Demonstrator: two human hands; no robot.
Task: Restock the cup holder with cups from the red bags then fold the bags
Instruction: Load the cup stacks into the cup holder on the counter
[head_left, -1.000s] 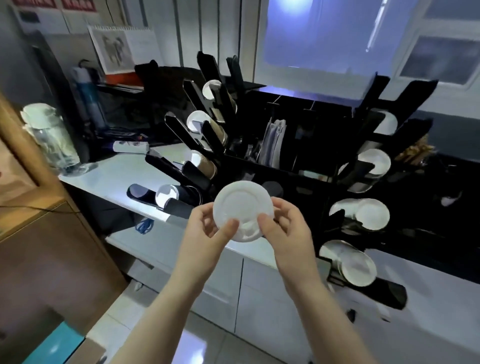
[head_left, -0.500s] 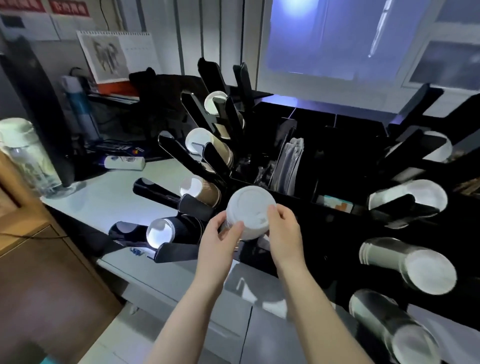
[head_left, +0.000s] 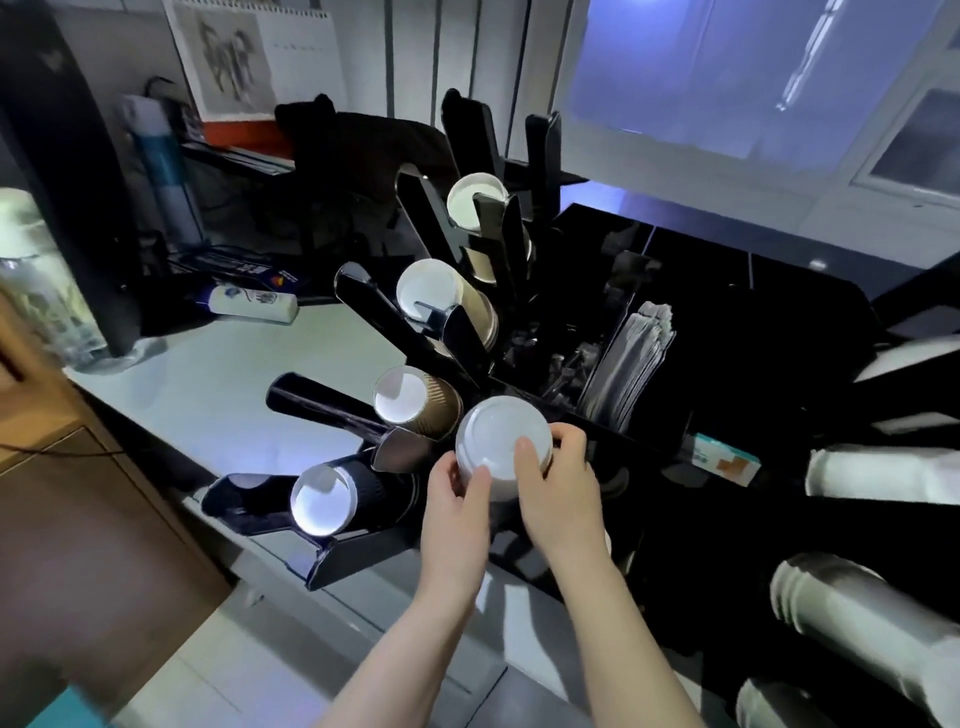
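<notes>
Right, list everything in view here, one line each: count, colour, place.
white cup stack: one, white, held base-up in front of the holder
cup holder: one, black, on the counter
brown cup stacks: three, brown, in the left slots
black cup stack: one, black, lowest left slot
grey cup stacks: at least three, grey-white, right side
napkins: one bundle, white, centre compartment
tube: one, white, lying on the counter
bottle: one, clear, far left
calendar: one, white, rear
left hand: grips the stack's left side
right hand: grips its right side
</notes>
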